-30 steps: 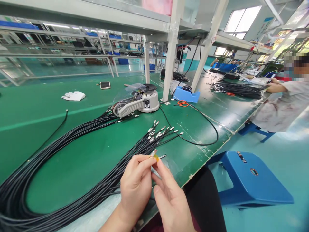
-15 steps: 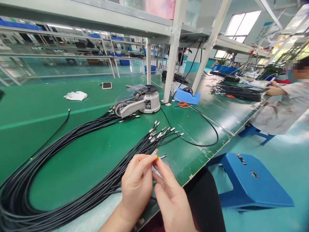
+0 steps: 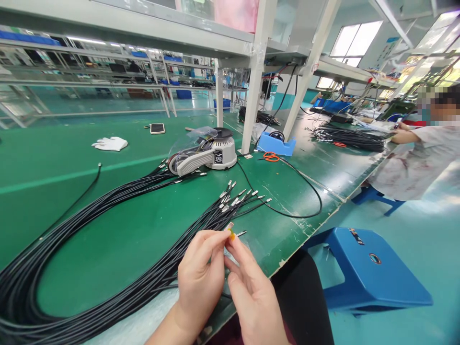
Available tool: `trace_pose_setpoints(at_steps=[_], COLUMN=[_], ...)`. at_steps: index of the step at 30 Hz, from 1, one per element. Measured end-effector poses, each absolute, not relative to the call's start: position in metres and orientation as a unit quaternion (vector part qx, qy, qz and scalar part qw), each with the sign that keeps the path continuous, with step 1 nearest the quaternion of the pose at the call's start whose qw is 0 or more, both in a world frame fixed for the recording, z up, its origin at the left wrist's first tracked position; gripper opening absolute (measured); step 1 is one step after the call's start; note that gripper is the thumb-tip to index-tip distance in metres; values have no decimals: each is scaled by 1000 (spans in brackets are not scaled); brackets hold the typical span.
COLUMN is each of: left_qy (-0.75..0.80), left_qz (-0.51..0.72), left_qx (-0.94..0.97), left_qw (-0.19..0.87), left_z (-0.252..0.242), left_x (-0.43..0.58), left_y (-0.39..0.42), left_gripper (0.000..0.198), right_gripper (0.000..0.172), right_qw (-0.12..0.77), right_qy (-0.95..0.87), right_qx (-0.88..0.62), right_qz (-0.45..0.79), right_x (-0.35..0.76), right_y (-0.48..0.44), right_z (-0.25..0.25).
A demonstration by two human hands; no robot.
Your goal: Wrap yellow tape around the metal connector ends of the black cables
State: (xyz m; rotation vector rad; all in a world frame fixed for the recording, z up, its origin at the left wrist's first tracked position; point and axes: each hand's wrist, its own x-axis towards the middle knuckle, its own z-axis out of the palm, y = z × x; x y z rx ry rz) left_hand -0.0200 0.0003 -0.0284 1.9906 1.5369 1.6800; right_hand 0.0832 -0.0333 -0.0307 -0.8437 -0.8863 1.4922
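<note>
My left hand (image 3: 201, 273) is closed, thumb and fingertips pinching a cable end whose small metal connector (image 3: 230, 225) pokes out above them. A bit of yellow tape (image 3: 232, 235) shows just below the connector, pressed by a fingertip of my right hand (image 3: 253, 297). Most of the held cable is hidden by my hands. Beyond and to the left lies a large bundle of black cables (image 3: 118, 196) bent in a wide U, its silvery plug ends fanned out just past my fingers.
A round tape dispenser (image 3: 223, 153) stands behind the bundle. Farther back are a blue tape holder (image 3: 276, 143), orange-handled scissors (image 3: 271, 156), a white glove (image 3: 110, 143) and a phone (image 3: 157, 128). A blue stool (image 3: 381, 268) is at right; another person (image 3: 406, 163) sits beyond.
The view has shifted slightly, so everything sits a little farther left. A bit more of the yellow tape shows between my fingertips; both hands keep nearly the same pose.
</note>
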Motion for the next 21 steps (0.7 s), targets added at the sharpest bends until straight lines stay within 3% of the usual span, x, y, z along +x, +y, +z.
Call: trace_pose_setpoints(at_steps=[21], left_qy=[497], left_qz=[566], left_qx=[655], left_qw=[61], left_z=[-26], left_x=[-19], left_y=[1], left_gripper=[27], right_gripper=[46], right_qw=[577], right_qy=[-393], right_qx=[-360], right_qz=[619], right_x=[86], right_y=[-32], right_z=[-30])
